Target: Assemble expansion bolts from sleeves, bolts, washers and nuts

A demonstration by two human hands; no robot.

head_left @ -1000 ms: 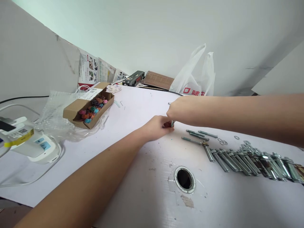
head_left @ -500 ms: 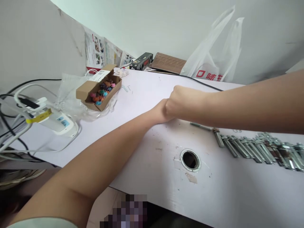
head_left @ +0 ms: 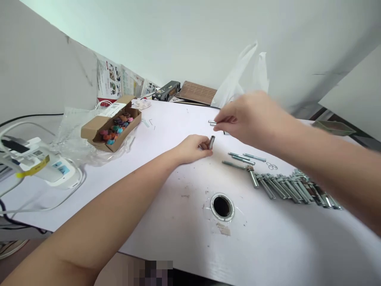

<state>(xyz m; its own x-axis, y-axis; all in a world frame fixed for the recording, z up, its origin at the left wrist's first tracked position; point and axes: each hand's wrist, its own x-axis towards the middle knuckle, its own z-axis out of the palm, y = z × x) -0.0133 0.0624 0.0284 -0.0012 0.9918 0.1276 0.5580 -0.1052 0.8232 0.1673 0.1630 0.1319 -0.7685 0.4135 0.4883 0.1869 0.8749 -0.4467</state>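
Note:
My left hand (head_left: 195, 149) rests on the white table with its fingers closed around a short metal sleeve (head_left: 212, 142), which stands nearly upright, its top end showing. Above and to the right, my right hand (head_left: 242, 115) has thumb and fingers pinched together; what is in them, if anything, I cannot make out. By its fingertips are shiny metal tubes (head_left: 212, 122), partly covered by the hand. Several long bolts (head_left: 241, 157) lie loose in front of my hands, near thin metal rings (head_left: 271, 166). A row of assembled expansion bolts (head_left: 282, 186) lies under my right forearm.
A round grommet hole (head_left: 222, 207) opens in the table (head_left: 178, 214) near its front edge. To the left are a cardboard box (head_left: 114, 129) of colourful caps, clear plastic wrap (head_left: 73, 127) and a white power strip (head_left: 56, 169) with cables. Behind stands a white plastic bag (head_left: 238, 79).
My hands were together before; now they are apart, the right one drawn off to the right. The metal sleeve in my left hand has come into sight. The view has shifted right.

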